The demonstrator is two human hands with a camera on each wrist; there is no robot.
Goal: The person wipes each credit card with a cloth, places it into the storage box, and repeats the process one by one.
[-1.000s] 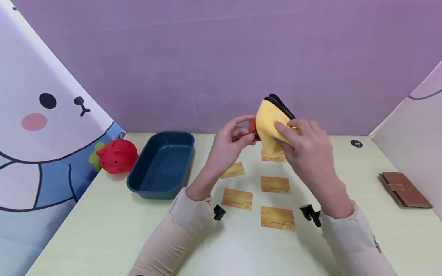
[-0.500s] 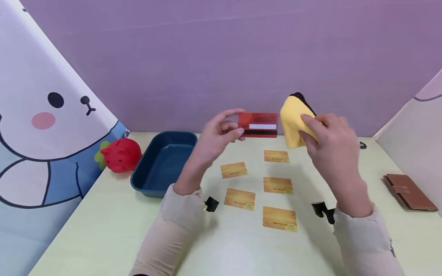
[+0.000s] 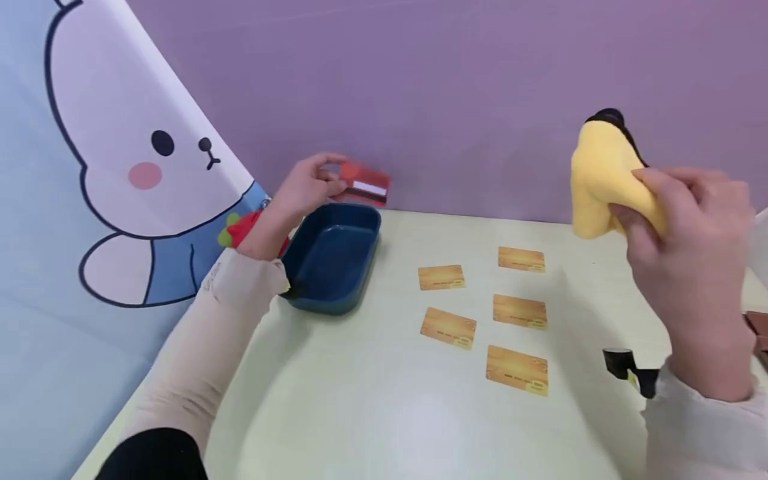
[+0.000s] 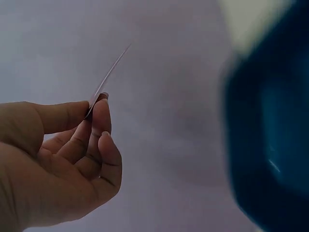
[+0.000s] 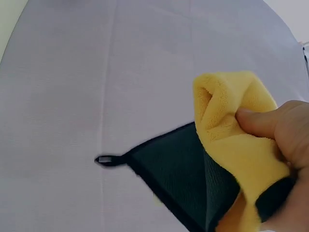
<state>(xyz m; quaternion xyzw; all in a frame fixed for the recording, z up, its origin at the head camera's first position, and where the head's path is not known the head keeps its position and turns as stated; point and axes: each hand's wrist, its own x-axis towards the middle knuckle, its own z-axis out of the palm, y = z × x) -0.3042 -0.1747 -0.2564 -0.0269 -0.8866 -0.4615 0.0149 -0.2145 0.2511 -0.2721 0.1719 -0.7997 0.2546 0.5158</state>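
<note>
My left hand (image 3: 309,187) pinches a red plastic card (image 3: 365,185) by one end, thumb against fingers, over the far end of a dark blue tray (image 3: 330,305). A white strip and a black stripe show on the card's face. The left wrist view catches the card (image 4: 110,72) nearly edge-on. Well to the right, my right hand (image 3: 696,247) grips a bunched cloth (image 3: 606,167) in the air. That cloth (image 5: 231,106) is fluffy yellow on one side and dark on the other, with a black border and a hanging loop.
Several golden cards (image 3: 448,327) lie spread on the table (image 3: 384,400). Behind my left forearm a red piggy bank (image 3: 243,227) is mostly hidden. A brown wallet (image 3: 759,327) is cut off by the right edge. A purple backdrop (image 3: 456,100) stands behind the table.
The cloth has come away from the red card. My left hand has carried the card left over the tray, while my right hand has moved right with the cloth. The head view has turned left.
</note>
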